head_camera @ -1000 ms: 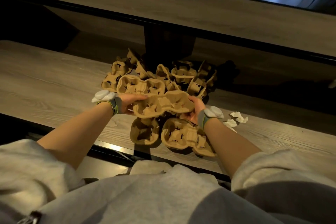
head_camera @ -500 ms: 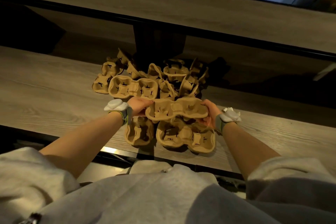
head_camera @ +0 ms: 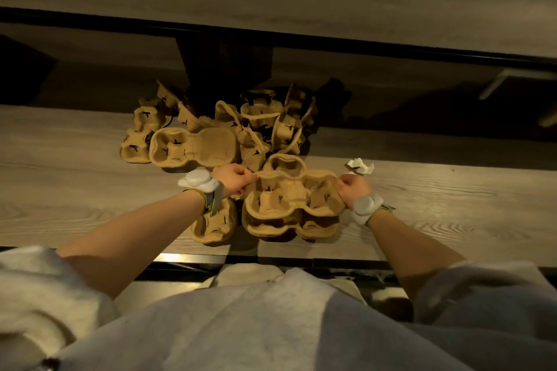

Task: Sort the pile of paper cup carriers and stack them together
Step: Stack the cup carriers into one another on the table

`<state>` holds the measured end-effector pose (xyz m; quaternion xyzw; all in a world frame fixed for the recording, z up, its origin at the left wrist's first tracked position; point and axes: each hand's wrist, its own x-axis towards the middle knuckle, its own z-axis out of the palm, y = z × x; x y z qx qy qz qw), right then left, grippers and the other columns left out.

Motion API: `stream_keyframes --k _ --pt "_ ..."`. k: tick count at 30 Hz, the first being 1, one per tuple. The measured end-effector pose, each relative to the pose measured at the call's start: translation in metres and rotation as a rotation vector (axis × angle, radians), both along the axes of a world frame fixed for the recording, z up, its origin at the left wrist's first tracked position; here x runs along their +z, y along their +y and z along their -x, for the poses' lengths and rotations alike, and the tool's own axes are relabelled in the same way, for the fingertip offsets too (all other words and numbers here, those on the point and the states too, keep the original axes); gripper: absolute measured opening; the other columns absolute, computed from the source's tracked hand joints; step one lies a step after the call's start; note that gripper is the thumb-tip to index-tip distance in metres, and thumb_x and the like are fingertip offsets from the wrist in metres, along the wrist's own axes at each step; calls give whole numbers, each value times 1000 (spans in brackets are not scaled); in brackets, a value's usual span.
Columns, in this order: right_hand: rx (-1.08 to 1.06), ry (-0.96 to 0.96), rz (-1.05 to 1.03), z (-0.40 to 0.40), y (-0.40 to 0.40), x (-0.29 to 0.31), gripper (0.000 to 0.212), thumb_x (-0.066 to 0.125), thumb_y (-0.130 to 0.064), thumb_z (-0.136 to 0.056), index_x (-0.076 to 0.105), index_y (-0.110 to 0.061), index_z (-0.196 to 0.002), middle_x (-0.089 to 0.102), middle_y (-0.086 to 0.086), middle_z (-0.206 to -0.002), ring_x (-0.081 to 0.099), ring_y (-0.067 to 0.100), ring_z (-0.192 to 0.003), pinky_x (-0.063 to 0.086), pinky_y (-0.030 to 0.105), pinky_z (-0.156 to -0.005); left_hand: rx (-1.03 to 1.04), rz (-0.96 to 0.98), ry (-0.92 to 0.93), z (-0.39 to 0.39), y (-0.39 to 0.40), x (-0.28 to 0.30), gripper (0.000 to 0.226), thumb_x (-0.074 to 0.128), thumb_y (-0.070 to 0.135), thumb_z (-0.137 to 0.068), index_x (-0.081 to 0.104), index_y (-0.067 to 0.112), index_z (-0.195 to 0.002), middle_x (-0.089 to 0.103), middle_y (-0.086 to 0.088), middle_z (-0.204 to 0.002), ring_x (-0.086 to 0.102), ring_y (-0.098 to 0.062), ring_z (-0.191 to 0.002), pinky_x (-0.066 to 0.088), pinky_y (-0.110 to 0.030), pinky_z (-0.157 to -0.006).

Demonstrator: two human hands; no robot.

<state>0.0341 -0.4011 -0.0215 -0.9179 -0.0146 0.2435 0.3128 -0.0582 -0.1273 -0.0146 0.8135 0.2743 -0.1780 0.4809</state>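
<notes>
Both hands grip one brown cup carrier (head_camera: 289,190) by its ends: the left hand (head_camera: 236,179) pinches the left rim and the right hand (head_camera: 351,190) is closed on the right rim. This carrier sits on top of another carrier (head_camera: 271,224) lying near the front edge of the wooden surface (head_camera: 75,190), the two roughly lined up, though whether they are fully nested cannot be told. Just left of them, under the left wrist, lies a smaller carrier (head_camera: 214,224). Farther back is the loose pile of carriers (head_camera: 262,126), some tilted, with one long carrier (head_camera: 193,147) lying flat at its left front. A crumpled white scrap of paper (head_camera: 360,166) rests on the surface just beyond the right hand. Each wrist wears a white band.
</notes>
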Motion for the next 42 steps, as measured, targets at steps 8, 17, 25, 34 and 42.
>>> stream_keyframes --k 8,17,25,34,42 --pt "-23 19 -35 9 -13 -9 42 51 -30 -94 49 -13 -55 47 6 -57 45 22 -62 33 29 -58 -66 -67 -7 -2 -1 1 21 60 29 -89 64 16 -74 62 0 -70 55 -12 -62 48 -26 -64" --pt "154 -29 176 23 -15 -24 49 47 -35 -95 33 -19 -51 37 -2 -53 37 18 -59 23 27 -48 -173 -180 29 8 -3 -9 16 63 28 -89 60 22 -74 64 0 -78 59 -9 -62 52 -23 -66" --pt "247 -20 264 24 -21 -31 56 42 -51 -94 26 -18 -51 31 -1 -52 27 10 -49 19 27 -49 -189 -357 40 18 -21 -12 33 62 33 -88 56 16 -116 64 -7 -94 57 -20 -71 45 -25 -58" --pt "150 204 89 31 -20 -39 64 27 -55 -97 58 -7 -126 62 16 -125 55 36 -116 39 41 -105 -71 -383 -5 31 -29 -16 37 55 39 -91 62 18 -121 66 -6 -119 60 -25 -108 42 -26 -79" --pt "162 174 116 30 -22 -43 55 36 -50 -97 65 -5 -86 65 19 -90 63 36 -96 44 34 -86 -2 -399 190 41 -29 -28 52 33 64 -90 65 23 -93 67 -6 -76 63 -28 -79 46 -32 -75"
